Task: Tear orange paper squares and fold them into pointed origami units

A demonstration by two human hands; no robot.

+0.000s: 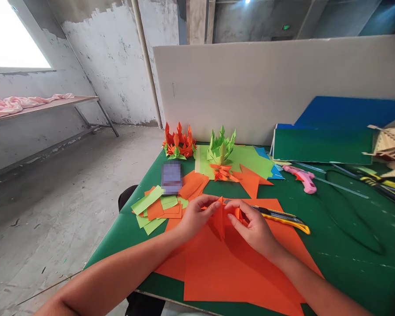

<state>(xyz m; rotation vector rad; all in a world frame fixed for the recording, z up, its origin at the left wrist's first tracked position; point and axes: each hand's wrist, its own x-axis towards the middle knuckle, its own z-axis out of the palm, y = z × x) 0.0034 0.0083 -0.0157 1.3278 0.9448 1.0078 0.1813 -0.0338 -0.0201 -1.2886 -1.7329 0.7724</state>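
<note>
Between my hands is a folded orange paper piece (221,221), pointed at its lower end, held above large orange paper sheets (230,276). My left hand (199,215) pinches its upper left side between thumb and fingers. On the other side, my right hand (250,224) has its fingers curled round an orange folded part at the right; whether both parts are joined I cannot tell. A yellow-and-black utility knife (283,216) lies on the sheets just beyond my right hand. Left of my left hand are loose green and orange paper pieces (156,208).
An orange folded-paper crown (179,142) and a green one (221,147) stand at the back. Nearby lie a blurred phone-like object (171,177), orange folded pieces (222,172) and a pink glue gun (301,177) with its cord. Boards (322,145) lean at the right.
</note>
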